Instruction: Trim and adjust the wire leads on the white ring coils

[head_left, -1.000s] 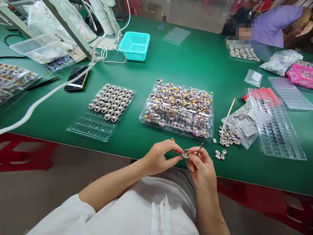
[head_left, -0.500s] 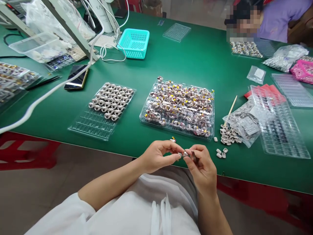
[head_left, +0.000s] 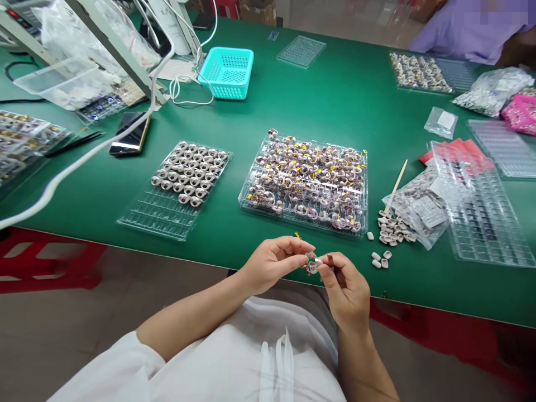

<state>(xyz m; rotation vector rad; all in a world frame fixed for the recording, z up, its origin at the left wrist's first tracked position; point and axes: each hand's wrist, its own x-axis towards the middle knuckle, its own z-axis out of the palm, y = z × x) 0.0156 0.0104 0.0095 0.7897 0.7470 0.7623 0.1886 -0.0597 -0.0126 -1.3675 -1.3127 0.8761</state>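
Note:
My left hand (head_left: 274, 263) pinches a small pale ring-shaped part (head_left: 312, 267) between thumb and forefinger, just in front of the table edge. Reddish wires show at the part's left side. My right hand (head_left: 349, 287) is closed on the same part from the right, thumb and forefinger at its rim. A dark brown piece (head_left: 330, 261) sticks up between the right fingers; its kind is not clear. Beyond both hands lies a clear tray (head_left: 247, 202) heaped with similar ring-shaped parts with yellow tabs. A small wired piece (head_left: 297, 235) lies behind my left fingers.
Left of centre, another clear tray (head_left: 154, 215) holds rows of pale parts. Loose pale caps (head_left: 391, 230) lie at right, beside a wooden stick (head_left: 397, 184), plastic bag (head_left: 427, 209) and clear tray (head_left: 498, 223). Farther back are a phone (head_left: 130, 133), turquoise basket (head_left: 228, 92) and a person's purple sleeve (head_left: 460, 33).
The ring-shaped part has turned between my fingers, so its round opening now faces up toward me. The person across has leaned back, and the view has shifted slightly.

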